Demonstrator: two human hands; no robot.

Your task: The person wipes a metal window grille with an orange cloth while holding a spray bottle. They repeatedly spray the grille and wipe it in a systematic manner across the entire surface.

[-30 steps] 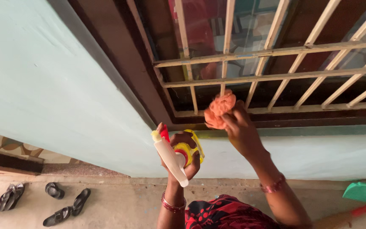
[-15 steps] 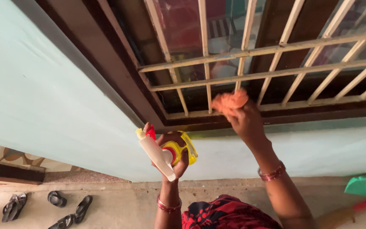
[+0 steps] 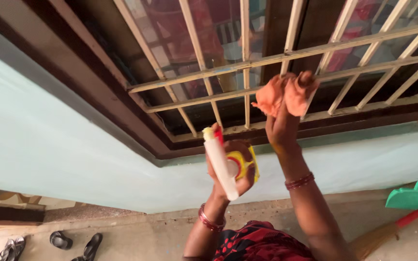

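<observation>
My left hand (image 3: 235,176) grips a yellow spray bottle (image 3: 242,163) with a white nozzle and red trigger, held up below the window sill. My right hand (image 3: 281,126) is raised higher and holds a crumpled orange cloth (image 3: 282,94) against the cream metal window grille (image 3: 247,63), near its lower horizontal bars. Behind the bars is glass in a dark brown wooden frame (image 3: 122,121). Bangles show on both wrists.
A pale green wall (image 3: 49,154) runs below the window. Black sandals (image 3: 76,244) lie on the concrete floor at the lower left. A green dustpan (image 3: 407,197) and a red-handled broom (image 3: 388,232) rest at the lower right.
My right hand has lifted the orange cloth from the sill up to the grille bars. The spray bottle in my left hand has risen and shifted right. The view has tilted.
</observation>
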